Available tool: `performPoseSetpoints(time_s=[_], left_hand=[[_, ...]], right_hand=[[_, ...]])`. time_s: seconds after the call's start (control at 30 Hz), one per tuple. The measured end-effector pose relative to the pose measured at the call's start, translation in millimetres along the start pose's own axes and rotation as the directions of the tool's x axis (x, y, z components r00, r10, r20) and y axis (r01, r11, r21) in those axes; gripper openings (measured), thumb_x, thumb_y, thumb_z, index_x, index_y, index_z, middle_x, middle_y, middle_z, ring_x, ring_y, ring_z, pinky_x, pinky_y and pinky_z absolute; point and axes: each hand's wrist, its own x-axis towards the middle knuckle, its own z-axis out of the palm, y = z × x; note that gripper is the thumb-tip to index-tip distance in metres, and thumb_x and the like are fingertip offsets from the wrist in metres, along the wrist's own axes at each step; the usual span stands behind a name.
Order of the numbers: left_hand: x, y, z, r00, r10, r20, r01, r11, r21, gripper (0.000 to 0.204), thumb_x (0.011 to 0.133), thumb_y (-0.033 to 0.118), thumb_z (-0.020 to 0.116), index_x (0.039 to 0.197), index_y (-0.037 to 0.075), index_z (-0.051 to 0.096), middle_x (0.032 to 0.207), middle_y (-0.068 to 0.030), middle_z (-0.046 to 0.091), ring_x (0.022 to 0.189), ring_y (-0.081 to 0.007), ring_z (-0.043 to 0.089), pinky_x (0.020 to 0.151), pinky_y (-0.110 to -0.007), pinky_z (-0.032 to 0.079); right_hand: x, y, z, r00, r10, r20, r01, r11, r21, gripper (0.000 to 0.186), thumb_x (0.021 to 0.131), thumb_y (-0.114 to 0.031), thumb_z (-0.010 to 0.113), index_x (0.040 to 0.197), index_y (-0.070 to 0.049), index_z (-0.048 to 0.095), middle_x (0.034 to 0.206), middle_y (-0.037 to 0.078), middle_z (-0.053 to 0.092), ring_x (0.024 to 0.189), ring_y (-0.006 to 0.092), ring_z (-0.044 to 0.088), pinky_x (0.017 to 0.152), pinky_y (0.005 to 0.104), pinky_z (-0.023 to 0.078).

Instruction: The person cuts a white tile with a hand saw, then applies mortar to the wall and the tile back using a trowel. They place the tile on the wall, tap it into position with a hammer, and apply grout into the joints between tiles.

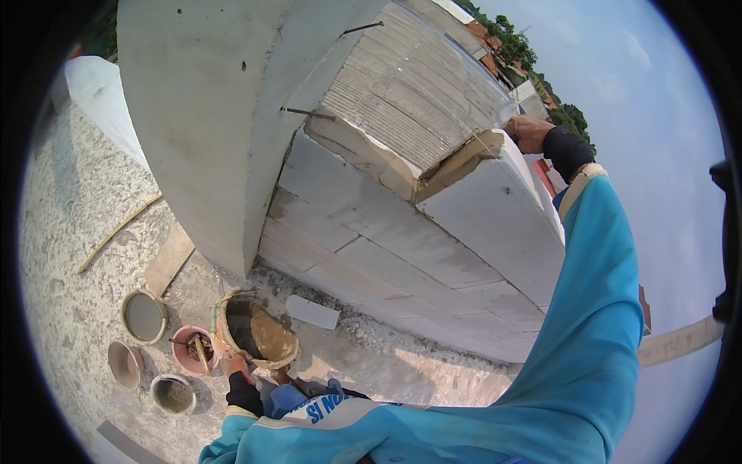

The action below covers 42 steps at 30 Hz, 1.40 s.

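Rising at left, a smooth concrete column (201, 116) bears 2 jutting rods (308, 114); 4 smaller pails (125, 365) stand near the mortar bucket (283, 363) on rough ground (77, 209). My left hand (238, 363) seems to be at the bucket's rim; my right hand (529, 134) meets the pale wall-top block (495, 193), fingertips hidden. I can't tell either grip.

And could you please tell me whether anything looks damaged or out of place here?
Mostly ordinary, but two metal rods jut bare from the concrete column, and a loose pale slab lies on the gritty floor near the wall, apart from its set blocks. Neither looks clearly like damage.
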Motion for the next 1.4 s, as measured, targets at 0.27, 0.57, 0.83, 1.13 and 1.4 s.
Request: performPoseSetpoints(time_s=[0.27, 0.57, 0.83, 1.13, 1.4], left_hand=[[11.7, -25.6, 2.1, 0.998, 0.063, 0.001, -0.063, 0.998, -0.007, 0.01, 0.076, -0.005, 0.053, 0.083, 0.001, 0.056, 0.07, -0.011, 0.058, 0.053, -0.0235, 0.056, 0.045, -0.038, 0.052], [35.7, -57.3, 6.0, 0.994, 0.084, 0.064, -0.095, 0.975, 0.201, 0.015, 0.08, -0.002, 0.052, 0.091, 0.002, 0.062, 0.075, -0.0091, 0.063, 0.058, -0.0231, 0.06, 0.047, -0.038, 0.051], [-5.1, -7.5, 47.9, 0.978, -0.144, 0.152, 0.122, 0.982, 0.142, 0.026, 0.082, -0.003, 0.048, 0.107, 0.003, 0.05, 0.07, -0.0117, 0.061, 0.051, -0.026, 0.058, 0.042, -0.043, 0.055], [7.4, 32.4, 23.2, 0.946, -0.224, 0.233, 0.103, 0.893, 0.439, 0.014, 0.093, 0.01, 0.051, 0.107, 0.007, 0.054, 0.085, -0.0088, 0.062, 0.067, -0.027, 0.061, 0.053, -0.043, 0.058], [64.6, -14.5, -2.1, 0.959, -0.037, 0.28, -0.186, 0.66, 0.728, 0.011, 0.086, 0.018, 0.063, 0.091, 0.007, 0.062, 0.08, -0.0139, 0.068, 0.07, -0.0314, 0.067, 0.061, -0.043, 0.054]], right_hand=[[-22.9, -31.2, -118.9, 0.975, 0.147, -0.165, -0.191, 0.939, -0.287, 0.062, 0.075, 0.018, 0.065, 0.119, -0.023, 0.079, 0.114, 0.003, 0.075, 0.108, 0.0216, 0.063, 0.1, 0.0402, 0.034], [51.4, -119.9, -104.9, 0.998, -0.057, -0.029, 0.036, 0.877, -0.48, 0.004, 0.097, -0.014, 0.075, 0.1, -0.015, 0.077, 0.093, 0.0, 0.068, 0.084, 0.018, 0.05, 0.104, 0.0379, 0.036], [-76.1, -104.6, -156.8, 0.946, -0.082, -0.312, -0.159, 0.723, -0.673, 0.026, 0.096, -0.004, 0.069, 0.118, -0.017, 0.077, 0.104, 0.004, 0.069, 0.1, 0.0213, 0.058, 0.105, 0.0396, 0.038], [-313.0, -104.4, -31.4, 0.595, 0.669, -0.446, -0.717, 0.692, 0.081, 0.068, 0.08, 0.021, 0.049, 0.141, -0.008, 0.062, 0.129, 0.015, 0.067, 0.12, 0.0263, 0.063, 0.108, 0.039, 0.046], [-432.6, -374.3, 200.3, 0.386, 0.918, 0.091, -0.283, 0.024, 0.959, 0.046, 0.099, 0.006, 0.057, 0.144, -0.004, 0.06, 0.13, 0.006, 0.065, 0.106, 0.0125, 0.06, 0.091, 0.027, 0.051]])
